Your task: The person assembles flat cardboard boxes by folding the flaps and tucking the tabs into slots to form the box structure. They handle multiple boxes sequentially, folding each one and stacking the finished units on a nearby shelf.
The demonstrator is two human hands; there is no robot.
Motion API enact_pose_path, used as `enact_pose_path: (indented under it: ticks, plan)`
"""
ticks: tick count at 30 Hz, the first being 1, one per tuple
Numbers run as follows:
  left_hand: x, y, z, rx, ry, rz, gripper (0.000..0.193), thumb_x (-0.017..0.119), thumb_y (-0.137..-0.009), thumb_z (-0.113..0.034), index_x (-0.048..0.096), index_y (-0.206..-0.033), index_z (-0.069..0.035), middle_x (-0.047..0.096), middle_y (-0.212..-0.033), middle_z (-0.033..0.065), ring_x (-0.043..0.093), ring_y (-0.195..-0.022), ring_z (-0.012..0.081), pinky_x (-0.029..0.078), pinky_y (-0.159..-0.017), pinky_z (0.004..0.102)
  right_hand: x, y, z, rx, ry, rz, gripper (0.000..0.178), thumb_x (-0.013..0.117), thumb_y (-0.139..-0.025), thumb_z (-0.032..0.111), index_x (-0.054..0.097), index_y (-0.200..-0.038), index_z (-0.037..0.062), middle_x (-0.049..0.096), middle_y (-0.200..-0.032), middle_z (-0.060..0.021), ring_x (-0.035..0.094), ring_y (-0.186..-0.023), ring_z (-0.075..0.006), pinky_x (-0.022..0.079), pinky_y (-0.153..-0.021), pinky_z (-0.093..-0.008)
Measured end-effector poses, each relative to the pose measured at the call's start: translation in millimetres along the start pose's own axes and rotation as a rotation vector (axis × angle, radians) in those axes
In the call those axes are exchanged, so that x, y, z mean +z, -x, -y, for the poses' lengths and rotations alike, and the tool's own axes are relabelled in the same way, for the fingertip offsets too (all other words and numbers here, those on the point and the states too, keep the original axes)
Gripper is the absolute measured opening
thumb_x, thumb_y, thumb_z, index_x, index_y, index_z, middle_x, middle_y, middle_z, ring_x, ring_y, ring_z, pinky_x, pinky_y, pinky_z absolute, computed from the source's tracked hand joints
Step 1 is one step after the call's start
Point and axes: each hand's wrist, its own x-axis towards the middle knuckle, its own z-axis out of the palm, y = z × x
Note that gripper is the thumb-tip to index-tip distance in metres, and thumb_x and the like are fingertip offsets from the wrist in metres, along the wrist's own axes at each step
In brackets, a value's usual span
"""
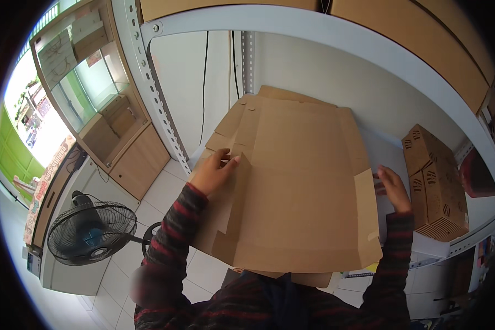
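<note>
A large brown cardboard box blank point(302, 181) lies spread out in front of me, creased, with side flaps partly raised. My left hand point(214, 171) is at its left side, fingers curled and thumb against the upper end of the raised left flap point(236, 192). Beside the right edge, my right hand point(394, 190) has its fingers apart; some fingertips are hidden behind the raised right flap point(366, 201). More cardboard point(297, 94) shows from beneath the blank at the far edge.
A stack of folded brown cartons point(434, 187) stands on the right of the shelf surface. A pale metal shelf beam point(291, 21) crosses above, with cardboard boxes point(418, 47) over it. To the left are a black fan point(92, 234) and a glass-front cabinet point(140, 159).
</note>
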Motion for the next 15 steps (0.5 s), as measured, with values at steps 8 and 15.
enact_pose_path:
  ticks: [8,15]
  plan:
    - [23,-15,-50,0.168,0.246,0.099,0.064,0.055,-0.096,-0.043,0.043,-0.134,0.007,0.063,-0.119,0.0214,0.064,-0.105,0.0276,0.049,-0.088,0.0353,19,-46,4,-0.243,0.118,0.033,0.048,0.054,-0.097,0.041,0.067,-0.1,-0.0047,0.068,-0.085,-0.0087,0.064,-0.081,-0.0177,0.05,-0.078,-0.0311]
    - [34,-24,-80,0.142,-0.344,0.297,0.064,0.048,-0.096,-0.051,0.052,-0.127,0.005,0.065,-0.112,0.0219,0.064,-0.103,0.0314,0.049,-0.089,0.0381,58,-50,30,-0.303,0.633,0.241,0.057,0.054,-0.093,0.052,0.068,-0.082,-0.0023,0.066,-0.073,-0.0128,0.065,-0.072,-0.0182,0.05,-0.065,-0.0336]
